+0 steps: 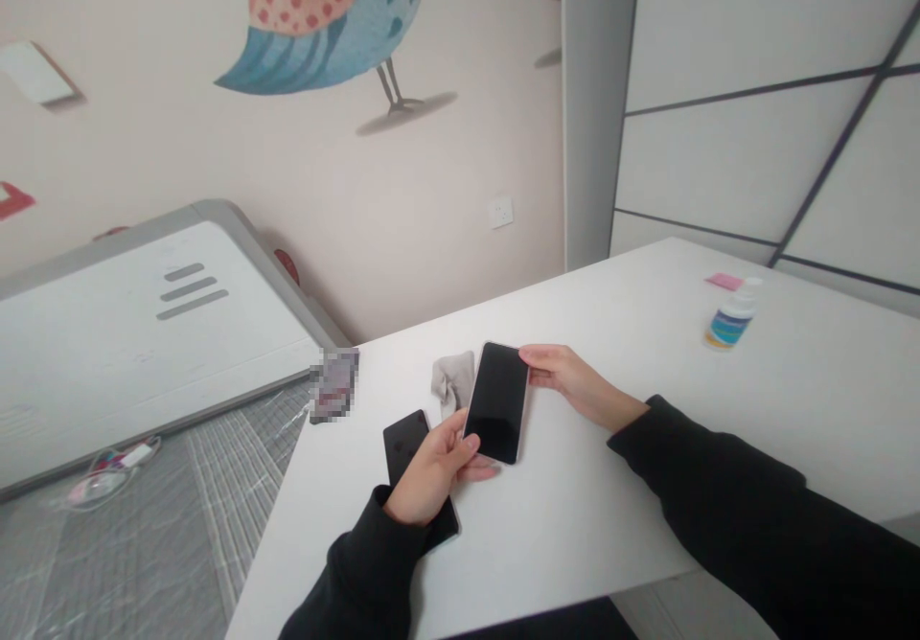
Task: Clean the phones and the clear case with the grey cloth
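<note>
A smartphone [497,400] with a dark, blank screen is held up over the white table, tilted toward me. My left hand [442,463] grips its lower left corner, thumb on the front edge and fingers behind. At the upper right corner, my right hand [564,377] pinches the phone between thumb and fingers. A second dark phone or flat black device [406,437] lies on the table, partly covered by my left hand and wrist. Just behind the held phone sits a crumpled grey cloth [452,379], its right side hidden.
A white bottle with a blue label [729,319] stands at the right, beside a pink piece [724,281]. On the table's left corner is a pixelated item [334,386]. A grey-edged white panel [129,333] and a cable with plug [119,472] lie off to the left.
</note>
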Demonstrator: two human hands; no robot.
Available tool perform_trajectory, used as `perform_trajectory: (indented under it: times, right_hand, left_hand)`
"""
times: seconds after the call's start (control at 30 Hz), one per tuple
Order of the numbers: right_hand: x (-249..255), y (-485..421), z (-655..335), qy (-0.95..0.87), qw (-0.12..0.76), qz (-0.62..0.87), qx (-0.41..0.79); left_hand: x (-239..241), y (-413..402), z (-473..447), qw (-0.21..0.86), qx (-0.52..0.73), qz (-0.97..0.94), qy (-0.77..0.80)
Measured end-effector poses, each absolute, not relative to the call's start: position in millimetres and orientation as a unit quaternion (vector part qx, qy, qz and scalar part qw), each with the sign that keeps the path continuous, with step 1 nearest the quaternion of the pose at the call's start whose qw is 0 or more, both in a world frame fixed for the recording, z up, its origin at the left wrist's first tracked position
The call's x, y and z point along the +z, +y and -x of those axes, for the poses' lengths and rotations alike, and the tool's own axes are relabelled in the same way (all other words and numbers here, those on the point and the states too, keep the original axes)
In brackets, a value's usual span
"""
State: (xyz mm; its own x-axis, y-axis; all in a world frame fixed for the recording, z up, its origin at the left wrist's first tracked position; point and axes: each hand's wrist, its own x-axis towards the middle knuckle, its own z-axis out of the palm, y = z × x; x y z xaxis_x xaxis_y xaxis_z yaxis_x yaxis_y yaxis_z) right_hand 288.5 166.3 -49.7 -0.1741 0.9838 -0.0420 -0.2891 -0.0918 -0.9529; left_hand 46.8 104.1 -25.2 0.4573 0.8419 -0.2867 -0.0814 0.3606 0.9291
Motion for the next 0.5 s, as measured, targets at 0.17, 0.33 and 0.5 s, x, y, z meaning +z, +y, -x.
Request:
perform_trajectory:
  times: [0.17,0.33,0.5]
  right_hand:
    - [-48.9,166.3,-284.6,-0.443,0.508,0.388,0.629]
    - [-41.1,163.8,-285.4,-0.456,0.505,0.388,0.622]
    - [-37.9,160.9,-285.3,-0.464,0.49,0.388,0.627]
  left_hand:
    - [-26.9,105.0,-45.1,0.697,0.328,-0.491,0.408]
    - [-20.4,102.3,-45.9,0.669,0.287,-0.547,0.414]
    - [-14.6,96.9,-51.5,0.668,0.251,-0.594,0.372]
